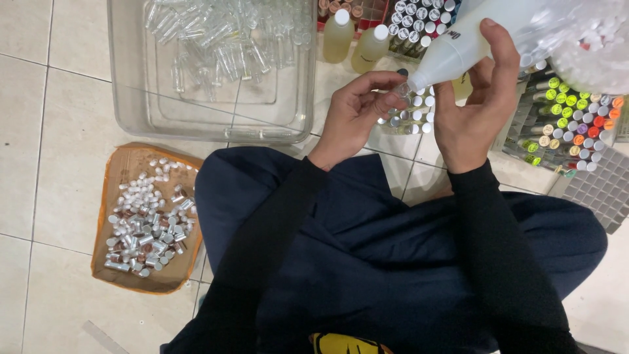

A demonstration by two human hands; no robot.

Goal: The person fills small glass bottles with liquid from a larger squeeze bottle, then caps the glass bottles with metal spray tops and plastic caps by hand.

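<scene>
The right hand (pixel 473 98) is tilting a soft, squeezable white bottle (pixel 458 49), gripping its body, nozzle meeting a tiny glass vial (pixel 401 98) that the left hand (pixel 357 111) is pinching between fingertips; light, slippery, fragile.

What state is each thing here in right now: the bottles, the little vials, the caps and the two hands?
Left hand: closed around a small vial.
Small vial: uncapped, mouth at the nozzle.
Right hand: gripping the squeeze bottle.
Squeeze bottle: tilted, nozzle down.
Clear tub: open, holding empty glass vials.
Cardboard tray: loose silver caps piled inside.
Two yellowish bottles: upright, capped.
Coloured-cap vials: capped, packed in rows.
</scene>
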